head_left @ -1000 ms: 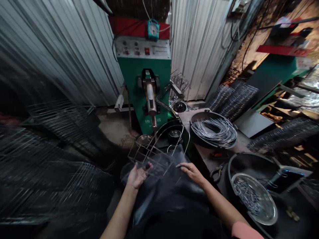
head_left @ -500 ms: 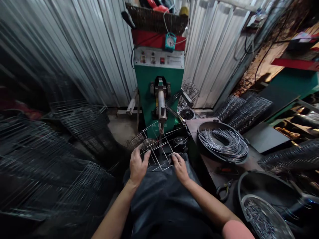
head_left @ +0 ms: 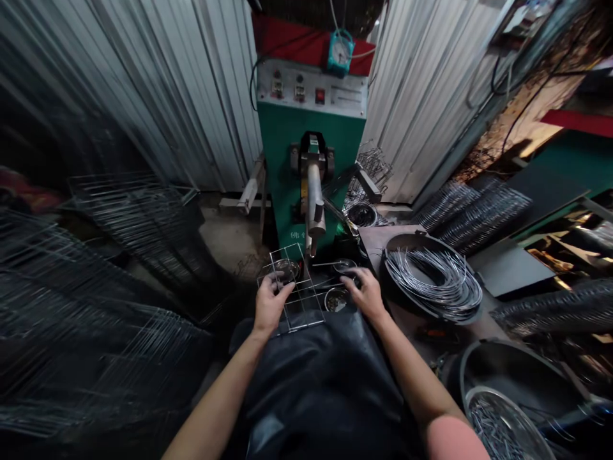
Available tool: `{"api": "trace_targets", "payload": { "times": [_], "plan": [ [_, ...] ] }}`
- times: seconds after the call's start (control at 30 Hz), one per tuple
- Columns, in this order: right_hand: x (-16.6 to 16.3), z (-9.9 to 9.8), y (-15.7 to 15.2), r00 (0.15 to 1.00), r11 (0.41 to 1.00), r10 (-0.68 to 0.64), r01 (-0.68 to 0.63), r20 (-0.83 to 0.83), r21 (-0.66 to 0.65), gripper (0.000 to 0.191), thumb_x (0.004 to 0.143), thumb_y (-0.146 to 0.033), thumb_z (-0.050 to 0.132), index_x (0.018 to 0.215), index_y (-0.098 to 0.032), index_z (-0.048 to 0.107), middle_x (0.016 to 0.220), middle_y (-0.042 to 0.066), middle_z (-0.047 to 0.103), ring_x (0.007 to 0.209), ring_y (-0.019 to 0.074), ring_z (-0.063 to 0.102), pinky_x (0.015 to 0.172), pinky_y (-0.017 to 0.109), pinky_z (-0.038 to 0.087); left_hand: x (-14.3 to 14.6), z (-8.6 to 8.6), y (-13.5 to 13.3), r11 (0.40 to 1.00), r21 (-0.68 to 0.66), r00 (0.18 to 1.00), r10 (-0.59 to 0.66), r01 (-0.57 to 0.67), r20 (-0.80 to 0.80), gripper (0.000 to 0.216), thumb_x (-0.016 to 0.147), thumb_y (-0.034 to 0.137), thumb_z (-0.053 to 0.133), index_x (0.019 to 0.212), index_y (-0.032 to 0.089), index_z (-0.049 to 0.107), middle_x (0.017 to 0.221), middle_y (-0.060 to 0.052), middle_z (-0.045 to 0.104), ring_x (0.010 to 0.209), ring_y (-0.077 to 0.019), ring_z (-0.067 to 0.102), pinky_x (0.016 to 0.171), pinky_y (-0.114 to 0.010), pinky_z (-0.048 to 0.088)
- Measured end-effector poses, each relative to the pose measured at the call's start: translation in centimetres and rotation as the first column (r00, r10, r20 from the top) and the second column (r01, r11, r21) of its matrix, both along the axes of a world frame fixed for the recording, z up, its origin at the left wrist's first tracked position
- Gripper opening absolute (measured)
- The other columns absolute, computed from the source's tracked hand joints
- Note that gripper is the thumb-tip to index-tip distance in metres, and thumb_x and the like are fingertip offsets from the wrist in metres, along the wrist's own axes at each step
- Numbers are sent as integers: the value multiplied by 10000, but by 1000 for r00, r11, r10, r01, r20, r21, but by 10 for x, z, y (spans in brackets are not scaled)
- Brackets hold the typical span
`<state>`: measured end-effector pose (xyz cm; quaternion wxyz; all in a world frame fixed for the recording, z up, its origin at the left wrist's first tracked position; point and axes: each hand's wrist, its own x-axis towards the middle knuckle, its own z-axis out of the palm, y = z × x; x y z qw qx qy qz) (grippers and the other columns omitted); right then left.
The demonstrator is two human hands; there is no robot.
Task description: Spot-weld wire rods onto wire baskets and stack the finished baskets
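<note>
A small wire grid frame [head_left: 297, 300] lies across my lap under the tip of a green welding machine [head_left: 311, 172]. My left hand [head_left: 271, 303] grips the frame's left edge, fingers curled over the wires. My right hand [head_left: 366, 294] rests closed at the frame's right side, next to small metal dishes [head_left: 336, 299]; what its fingers hold is hidden. The machine's electrode arm [head_left: 315, 207] points down at the frame's far edge. A dark apron [head_left: 316, 383] covers my lap.
A black pan of curved wire pieces [head_left: 433, 278] sits to the right on a bench. Lower right is a round metal tray of short pins [head_left: 502, 428]. Stacks of finished wire racks [head_left: 119, 223] fill the left side. Corrugated metal walls stand behind.
The frame, earlier held up loosely over my lap, was turned and brought forward under the machine's arm. Both hands moved forward with it; my right hand shifted out to the right side.
</note>
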<state>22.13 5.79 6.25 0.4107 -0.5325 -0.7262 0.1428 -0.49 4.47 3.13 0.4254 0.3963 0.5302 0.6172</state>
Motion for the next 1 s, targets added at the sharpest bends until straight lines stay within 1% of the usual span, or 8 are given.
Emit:
{"api": "trace_targets", "payload": {
  "times": [0.1, 0.2, 0.33, 0.43, 0.53, 0.7, 0.87, 1.0],
  "plan": [
    [4, 4, 42, 996, 995, 83, -85, 44, 52, 290, 805, -458, 595, 923, -201, 658, 980, 99, 652, 1005, 251, 553, 906, 396, 402, 0, -3, 13, 999, 16, 998, -35, 34, 45, 429, 633, 285, 739, 1015, 161, 587, 709, 13, 609, 699, -124, 576, 749, -258, 443],
    [0, -5, 71, 974, 974, 223, -222, 45, -38, 249, 809, -429, 597, 862, -196, 669, 905, 71, 675, 934, 226, 589, 899, 394, 404, 0, -3, 23, 998, 16, 993, -64, 63, 102, 494, 633, 273, 741, 1086, 159, 582, 743, 7, 626, 724, -121, 583, 780, -264, 445],
    [-5, -13, 84, 934, 918, 346, -356, -88, -173, 250, 870, -390, 517, 929, -199, 667, 900, 44, 672, 854, 179, 607, 814, 332, 447, -1, 0, 32, 998, 18, 986, -64, 62, 155, 620, 616, 236, 747, 1195, 162, 537, 757, 11, 642, 708, -112, 585, 785, -257, 449],
    [-7, -11, 87, 907, 893, 413, -420, -74, -161, 254, 899, -366, 477, 953, -208, 669, 936, 50, 653, 888, 174, 589, 804, 314, 444, -1, 4, 37, 998, 27, 980, -68, 64, 189, 642, 609, 216, 745, 1213, 174, 532, 803, 8, 654, 695, -106, 583, 779, -253, 453],
    [-8, -6, 93, 896, 892, 442, -434, 49, -125, 251, 918, -337, 456, 968, -213, 669, 922, 58, 640, 881, 177, 571, 796, 317, 426, 0, 5, 42, 997, 33, 977, -69, 63, 203, 643, 604, 207, 746, 1210, 182, 535, 838, 5, 659, 681, -90, 571, 766, -239, 454],
    [-11, -4, 101, 872, 911, 412, -400, 265, -99, 251, 934, -321, 437, 1011, -233, 660, 908, 59, 620, 873, 184, 544, 803, 336, 375, 1, -1, 49, 997, 48, 974, -70, 62, 215, 621, 615, 211, 742, 1201, 203, 534, 811, 8, 652, 689, -96, 576, 748, -244, 467],
    [-11, -8, 105, 843, 904, 426, -412, 328, -116, 255, 942, -305, 426, 1037, -234, 651, 903, 56, 610, 878, 180, 536, 815, 331, 347, 4, -8, 49, 998, 2, 949, -53, 55, 310, 643, 583, 212, 766, 1187, 189, 546, 783, 15, 654, 684, -93, 576, 745, -232, 460],
    [-8, -9, 109, 835, 900, 435, -420, 338, -121, 237, 937, -278, 441, 1030, -217, 649, 907, 60, 612, 880, 180, 542, 827, 332, 336, 7, -9, 50, 999, -12, 942, -41, 47, 334, 644, 565, 208, 777, 1170, 184, 559, 829, 7, 663, 690, -88, 572, 746, -232, 458]
  ]
}}
